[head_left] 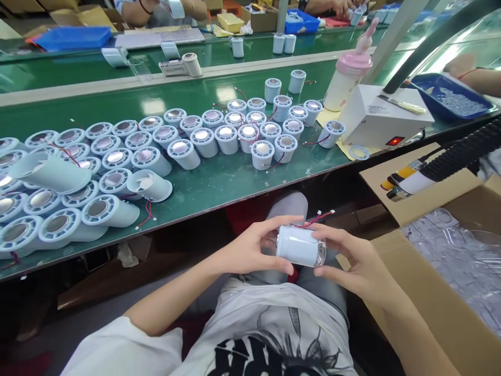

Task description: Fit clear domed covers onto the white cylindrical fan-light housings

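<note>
I view the head feed: both hands are over the lap, just off the near edge of the surface (203, 190). One pale blue cylinder (297, 245) lies on its side between them, in a clear shell (321, 254) that shows past it at both ends.

Left grip (254, 248): part-curled around the left end, fingers over the top, thumb along the lower near side. Right grip (358, 261): curled to the width of the right end, fingers above, thumb below at the rim. I read both as holding the cylinder. Red wires (313, 219) rise above it.

On the surface I note a crowd of similar cylinders (226, 140), mostly upright. To the right, a carton (385, 256) holds clear cups (442, 261), near the right forearm.
</note>
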### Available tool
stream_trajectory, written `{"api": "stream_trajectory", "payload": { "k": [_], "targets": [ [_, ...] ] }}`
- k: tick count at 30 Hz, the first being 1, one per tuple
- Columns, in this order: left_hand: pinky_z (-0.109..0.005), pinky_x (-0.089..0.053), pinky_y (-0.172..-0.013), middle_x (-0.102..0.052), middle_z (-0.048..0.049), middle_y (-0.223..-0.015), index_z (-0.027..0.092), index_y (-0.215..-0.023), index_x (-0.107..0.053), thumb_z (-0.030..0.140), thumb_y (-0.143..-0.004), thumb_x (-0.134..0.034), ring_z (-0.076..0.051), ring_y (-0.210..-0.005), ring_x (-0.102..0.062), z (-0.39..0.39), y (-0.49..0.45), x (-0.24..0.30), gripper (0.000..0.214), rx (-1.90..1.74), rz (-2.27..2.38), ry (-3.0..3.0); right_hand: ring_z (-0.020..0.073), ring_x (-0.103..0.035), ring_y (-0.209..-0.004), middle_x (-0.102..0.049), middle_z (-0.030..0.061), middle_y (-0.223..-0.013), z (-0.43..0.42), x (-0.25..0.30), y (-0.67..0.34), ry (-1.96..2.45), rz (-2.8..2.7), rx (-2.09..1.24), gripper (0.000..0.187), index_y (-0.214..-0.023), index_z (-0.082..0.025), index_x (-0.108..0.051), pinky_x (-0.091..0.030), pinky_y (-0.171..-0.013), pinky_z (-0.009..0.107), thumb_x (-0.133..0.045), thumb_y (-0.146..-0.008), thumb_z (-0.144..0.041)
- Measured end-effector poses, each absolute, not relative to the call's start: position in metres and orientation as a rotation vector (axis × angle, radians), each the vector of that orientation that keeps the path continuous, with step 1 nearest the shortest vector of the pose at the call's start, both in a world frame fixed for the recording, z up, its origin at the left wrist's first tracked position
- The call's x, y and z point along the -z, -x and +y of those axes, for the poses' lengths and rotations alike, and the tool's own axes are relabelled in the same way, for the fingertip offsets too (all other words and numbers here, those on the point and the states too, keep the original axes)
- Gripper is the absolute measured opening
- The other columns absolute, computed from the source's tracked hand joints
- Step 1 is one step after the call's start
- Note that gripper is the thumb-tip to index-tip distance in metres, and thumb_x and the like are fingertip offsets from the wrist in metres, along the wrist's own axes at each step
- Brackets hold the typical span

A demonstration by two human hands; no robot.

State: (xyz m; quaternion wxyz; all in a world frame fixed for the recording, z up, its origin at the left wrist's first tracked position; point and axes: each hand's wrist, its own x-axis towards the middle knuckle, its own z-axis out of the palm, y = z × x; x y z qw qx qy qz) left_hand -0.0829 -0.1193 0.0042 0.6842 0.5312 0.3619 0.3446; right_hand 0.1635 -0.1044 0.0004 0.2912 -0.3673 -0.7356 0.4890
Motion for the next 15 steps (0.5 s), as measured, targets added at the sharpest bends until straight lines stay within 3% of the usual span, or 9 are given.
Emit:
{"api": "stream_trajectory", "payload": {
  "k": [11,15],
  "targets": [
    [-0.040,-0.047,-0.105,-0.056,-0.0095,-0.140,0.028,-0.136,-0.055,0.022,-0.066,-0.085,-0.028,-0.126,-0.055,-0.112,0.079,-0.010,0.076,-0.775,0.794,-1.325,0.0246,-0.064,-0.107,-0.065,0.0078,-0.119,-0.098,-0.004,-0.167,0.965,-1.662,-1.718,0.043,-0.122,-0.028,-0.057,-0.058,-0.088,0.037,-0.074,-0.083,-0.032],
    [-0.041,-0.046,-0.107,-0.055,-0.0091,-0.141,0.028,-0.136,-0.054,0.021,-0.067,-0.084,-0.028,-0.128,-0.054,-0.108,0.078,-0.010,0.076,-0.779,0.784,-1.367,0.0207,-0.065,-0.101,-0.067,0.0051,-0.114,-0.097,-0.005,-0.164,0.950,-1.481,-1.873,0.041,-0.119,-0.029,-0.056,-0.057,-0.080,0.030,-0.074,-0.083,-0.035]
  ]
}}
